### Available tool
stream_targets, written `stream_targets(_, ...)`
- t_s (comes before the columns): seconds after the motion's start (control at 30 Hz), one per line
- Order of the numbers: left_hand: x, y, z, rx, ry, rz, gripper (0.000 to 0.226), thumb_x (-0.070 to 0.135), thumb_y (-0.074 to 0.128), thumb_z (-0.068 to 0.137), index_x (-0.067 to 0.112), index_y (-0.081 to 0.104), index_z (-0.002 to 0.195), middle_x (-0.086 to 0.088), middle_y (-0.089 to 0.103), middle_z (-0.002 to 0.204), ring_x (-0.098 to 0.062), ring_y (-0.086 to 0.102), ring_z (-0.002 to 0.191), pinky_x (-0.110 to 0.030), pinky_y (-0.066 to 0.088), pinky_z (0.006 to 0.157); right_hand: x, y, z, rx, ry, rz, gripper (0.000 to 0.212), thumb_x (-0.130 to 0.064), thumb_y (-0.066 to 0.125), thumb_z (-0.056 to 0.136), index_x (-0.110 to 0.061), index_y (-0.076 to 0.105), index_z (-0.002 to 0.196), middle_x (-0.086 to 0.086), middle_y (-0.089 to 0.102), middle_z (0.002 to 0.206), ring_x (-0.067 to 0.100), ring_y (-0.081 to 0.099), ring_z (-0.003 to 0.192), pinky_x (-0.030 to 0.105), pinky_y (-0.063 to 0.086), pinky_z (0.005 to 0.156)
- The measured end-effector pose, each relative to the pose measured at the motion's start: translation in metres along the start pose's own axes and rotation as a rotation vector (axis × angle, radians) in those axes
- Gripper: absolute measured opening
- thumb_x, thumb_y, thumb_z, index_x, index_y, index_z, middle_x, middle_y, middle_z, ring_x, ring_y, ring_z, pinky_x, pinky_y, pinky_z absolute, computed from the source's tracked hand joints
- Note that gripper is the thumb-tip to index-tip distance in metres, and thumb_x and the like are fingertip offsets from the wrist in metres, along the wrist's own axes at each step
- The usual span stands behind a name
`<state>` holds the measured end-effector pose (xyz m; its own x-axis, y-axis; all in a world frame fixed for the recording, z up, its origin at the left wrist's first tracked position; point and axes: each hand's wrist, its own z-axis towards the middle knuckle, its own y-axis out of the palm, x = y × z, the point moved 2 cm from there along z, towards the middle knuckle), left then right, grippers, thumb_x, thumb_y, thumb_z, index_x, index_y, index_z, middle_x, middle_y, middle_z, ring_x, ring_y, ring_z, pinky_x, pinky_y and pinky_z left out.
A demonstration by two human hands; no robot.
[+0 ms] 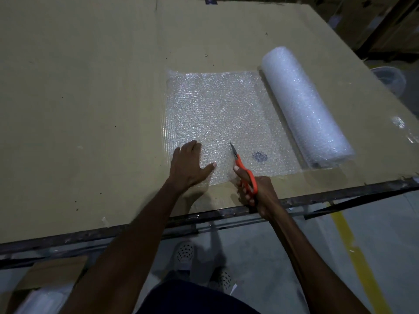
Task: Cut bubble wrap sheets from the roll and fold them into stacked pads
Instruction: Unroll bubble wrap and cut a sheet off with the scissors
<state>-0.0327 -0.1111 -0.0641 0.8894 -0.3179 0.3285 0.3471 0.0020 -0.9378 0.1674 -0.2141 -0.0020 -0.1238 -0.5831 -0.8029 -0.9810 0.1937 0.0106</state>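
1. The bubble wrap sheet (217, 114) lies flat on the bench (79, 87), clear and glinting, its small bubbles in tight rows; it is unrolled leftward from the roll and joined to it along its right edge. A dark patch shows through it near the front right corner.
2. The roll (303, 105) is a thick, milky-white cylinder lying on its side at the sheet's right edge, running from the far side toward the bench's front edge.
3. The scissors (243, 169) have orange handles and slim grey blades; the blades point away from the person over the sheet's near edge, close together.
4. The right hand (256, 191) grips the scissors, fingers curled through and around the handles.
5. The left hand (189, 165) rests flat on the sheet's near left corner, fingers straight and spread, pressing it down.
6. The bench is covered in brown cardboard, with a dark metal front edge.
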Motion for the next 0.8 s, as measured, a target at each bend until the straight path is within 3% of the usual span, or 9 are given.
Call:
stream_targets(0.1,-0.007,-0.008,0.022,0.044,0.032,-0.009,0.075,0.068,0.046,0.085,0.006,0.055,0.126,-0.015,0.055,0.129,-0.033,0.050,0.121,-0.046,0.039,0.101,0.006,-0.006,-0.002,-0.003,0.003,0.001,0.045,-0.045,0.087,0.076,-0.007,0.065,0.071,0.007,0.046,0.054,0.015,0.037,0.040,0.019,0.024,0.040)
stream_targets(0.23,-0.016,0.002,0.046,-0.032,0.001,-0.011,0.074,0.060,0.037,0.099,0.003,0.037,0.146,-0.019,0.030,0.158,-0.034,0.022,0.149,-0.056,0.019,0.119,0.007,-0.011,-0.004,0.010,0.004,-0.025,0.045,-0.046,0.087,0.076,-0.006,0.067,0.076,0.007,0.049,0.055,0.015,0.038,0.042,0.019,0.025,0.039)
stream_targets(0.4,-0.023,0.007,0.063,-0.105,0.015,-0.008,0.083,0.062,0.025,0.101,0.002,0.016,0.157,-0.016,0.008,0.166,-0.028,0.002,0.154,-0.051,0.004,0.123,-0.001,-0.005,0.004,0.008,0.025,0.000,0.045,-0.049,0.087,0.074,-0.010,0.065,0.071,0.007,0.048,0.057,0.015,0.038,0.043,0.019,0.025,0.038)
stream_targets(0.57,-0.027,0.012,0.062,-0.101,0.036,0.008,0.089,0.068,0.013,0.097,0.003,0.013,0.158,-0.014,0.006,0.167,-0.026,0.003,0.154,-0.049,0.005,0.124,0.001,-0.011,0.006,0.007,0.031,-0.019,0.042,-0.043,0.087,0.077,-0.007,0.067,0.075,0.007,0.047,0.056,0.015,0.037,0.042,0.020,0.022,0.042)
stream_targets(0.8,-0.029,0.013,0.061,-0.087,0.036,0.003,0.085,0.066,0.016,0.100,0.003,0.014,0.158,-0.013,0.007,0.167,-0.024,0.003,0.154,-0.049,0.006,0.124,-0.008,-0.003,0.013,-0.015,0.049,0.006,0.047,-0.050,0.087,0.074,-0.006,0.068,0.075,0.006,0.049,0.056,0.015,0.039,0.044,0.019,0.025,0.044)
